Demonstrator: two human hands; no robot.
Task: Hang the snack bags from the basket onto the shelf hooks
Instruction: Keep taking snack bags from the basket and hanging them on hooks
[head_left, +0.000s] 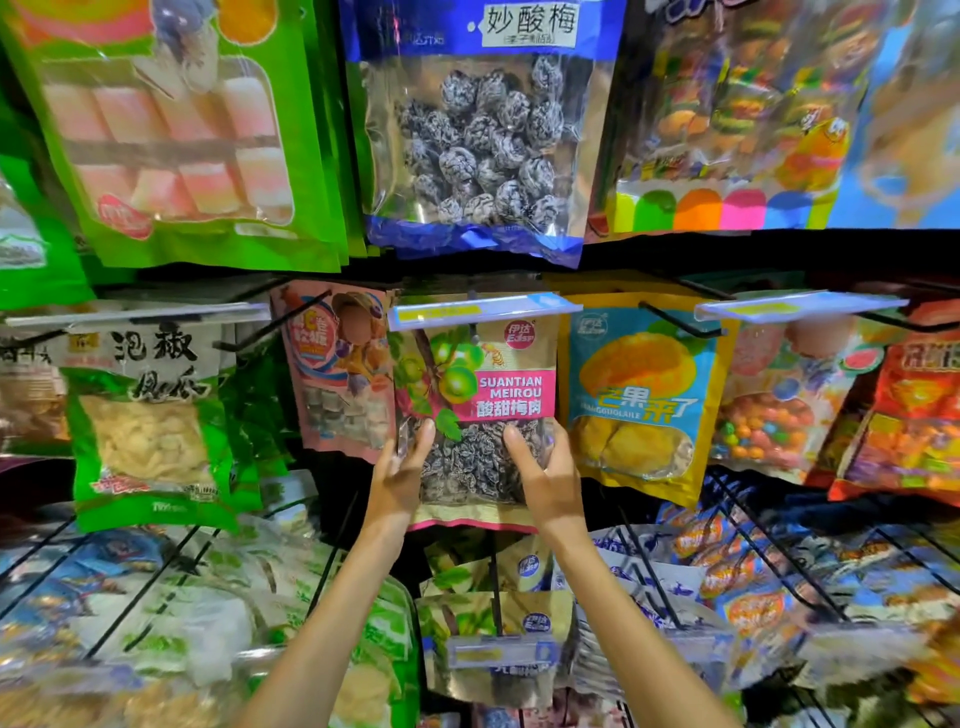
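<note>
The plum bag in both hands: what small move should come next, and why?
Probably ease the plum bag back onto the hook. The left hand and right hand hold its lower sides, and its top sits right at the hook behind the price tag; whether it is threaded is hidden.

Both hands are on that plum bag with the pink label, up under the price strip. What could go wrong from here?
1. The price strip hides the plum bag's top, so I cannot tell whether it is hung properly. If the left hand and right hand let go, it might drop onto the bags below.
2. The mango bag and the pink bag hang close on either side, so swinging the plum bag could knock them.
</note>
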